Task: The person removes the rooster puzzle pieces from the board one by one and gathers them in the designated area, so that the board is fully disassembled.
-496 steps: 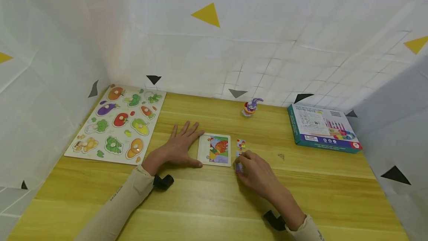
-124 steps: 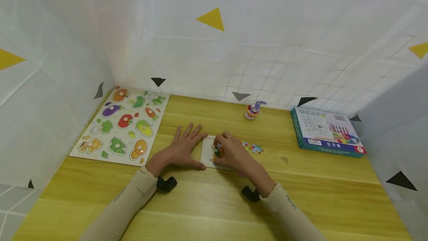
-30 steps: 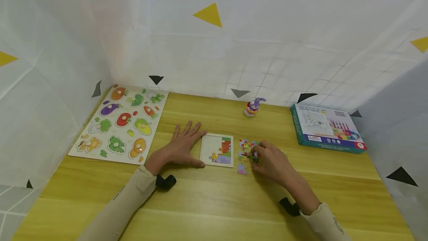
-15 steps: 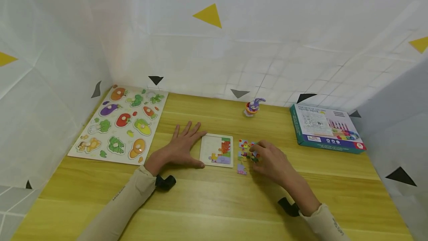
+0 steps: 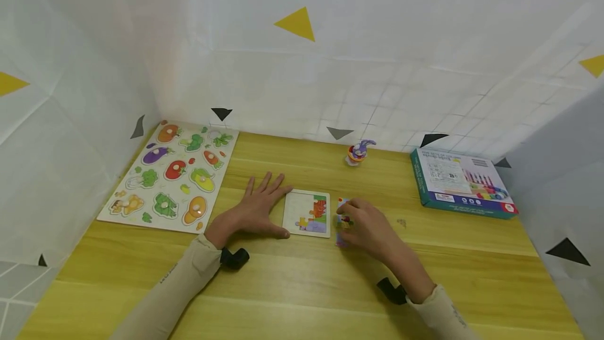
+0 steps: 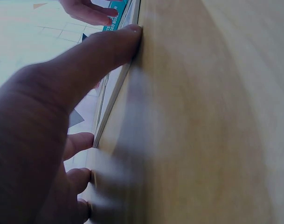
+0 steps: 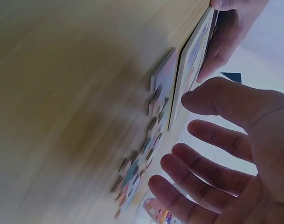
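Observation:
A small square jigsaw tray [image 5: 296, 204] lies mid-table in the head view. Joined puzzle pieces [image 5: 317, 223] fill its right and lower parts, while the upper left shows bare board. My left hand [image 5: 252, 214] lies spread at the tray's left side; in the left wrist view its thumb [image 6: 109, 46] touches the tray's edge. Several loose puzzle pieces [image 5: 342, 241] lie just right of the tray, partly covered by my right hand [image 5: 370, 230]. The right wrist view shows that hand's fingers [image 7: 211, 175] loosely bent and apart, with nothing between them.
A vegetable knob puzzle board [image 5: 184, 201] lies at the left. Near the back stands a purple rabbit figure [image 5: 359, 153]. A teal-edged box [image 5: 462, 182] lies at the right rear. White sheeting [image 5: 377, 41] walls the table's back and sides.
Fewer pieces sit in the tray than in the oldest frame, and more lie to its right. My right hand went from the tray to the loose pieces, then slightly left. My left hand stayed.

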Tool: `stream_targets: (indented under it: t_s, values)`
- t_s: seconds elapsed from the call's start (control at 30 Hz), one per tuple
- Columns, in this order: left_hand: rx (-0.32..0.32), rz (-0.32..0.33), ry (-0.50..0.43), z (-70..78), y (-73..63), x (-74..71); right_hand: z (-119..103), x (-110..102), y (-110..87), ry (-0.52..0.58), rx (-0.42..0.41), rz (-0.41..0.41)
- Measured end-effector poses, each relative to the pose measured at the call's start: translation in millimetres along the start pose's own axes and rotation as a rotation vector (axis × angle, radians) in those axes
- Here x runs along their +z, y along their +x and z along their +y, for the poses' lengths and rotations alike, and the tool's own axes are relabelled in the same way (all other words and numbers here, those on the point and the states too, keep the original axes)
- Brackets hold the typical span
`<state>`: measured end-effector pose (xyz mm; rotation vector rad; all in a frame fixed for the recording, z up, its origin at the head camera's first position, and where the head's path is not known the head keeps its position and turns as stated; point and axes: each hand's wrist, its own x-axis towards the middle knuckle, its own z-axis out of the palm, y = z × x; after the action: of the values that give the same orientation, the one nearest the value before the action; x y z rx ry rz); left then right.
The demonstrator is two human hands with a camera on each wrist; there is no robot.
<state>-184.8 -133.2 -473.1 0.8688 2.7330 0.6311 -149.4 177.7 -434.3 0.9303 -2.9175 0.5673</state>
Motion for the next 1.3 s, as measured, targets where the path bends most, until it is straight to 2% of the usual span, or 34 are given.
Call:
stream_targets:
  t_s: [0.2,0.43,1.07,1.3]
  values:
    - [0.008,-0.001,-0.005,0.8,0.7,0.6,-6,4,4.5,0.001,0.008,-0.003]
    - [-0.002,-0.005,-0.003,2.0,-0.5,-1.8,-14,10,12.3,0.008,-0.047,0.024]
    - [-0.002,0.002,-0.001,1.4,0.1,-0.1,-39,24,32.3,0.025,-0.144,0.005]
    - [0.005,0.002,-0.010,0.6,-0.8,0.5,-43,28,39.3,0.021,-0.196,0.027]
